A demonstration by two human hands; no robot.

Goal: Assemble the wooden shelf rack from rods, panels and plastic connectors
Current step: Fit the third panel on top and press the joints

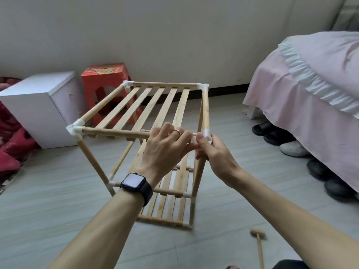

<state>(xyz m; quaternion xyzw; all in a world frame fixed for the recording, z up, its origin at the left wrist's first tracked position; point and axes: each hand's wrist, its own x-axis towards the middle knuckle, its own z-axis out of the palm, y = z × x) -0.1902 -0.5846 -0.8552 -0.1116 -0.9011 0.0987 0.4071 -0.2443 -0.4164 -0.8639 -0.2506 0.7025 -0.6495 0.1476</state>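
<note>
Pale slatted wooden shelf rack (pixel 181 105) stands on the grey floor (pixel 58 191) in front of me. My left hand (pixel 167 146) curls over its round wooden front top rod (pixel 114 133). My right hand (pixel 213 154) is just beside it, pinching the white plastic corner connector (pixel 207 135).

tile floor (pixel 48 191) | pale wall (pixel 174 35) | pink bed (pixel 291 98) (shoes (pixel 293 148) beneath) | red stool (pixel 104 82)

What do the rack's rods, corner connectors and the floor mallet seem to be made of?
Rods: pale wood, matt, faint grain, probably unvarnished. Corner connectors: white, slightly translucent moulded plastic, smooth. Mallet: light wood by colour; too blurred to judge finish.
</note>
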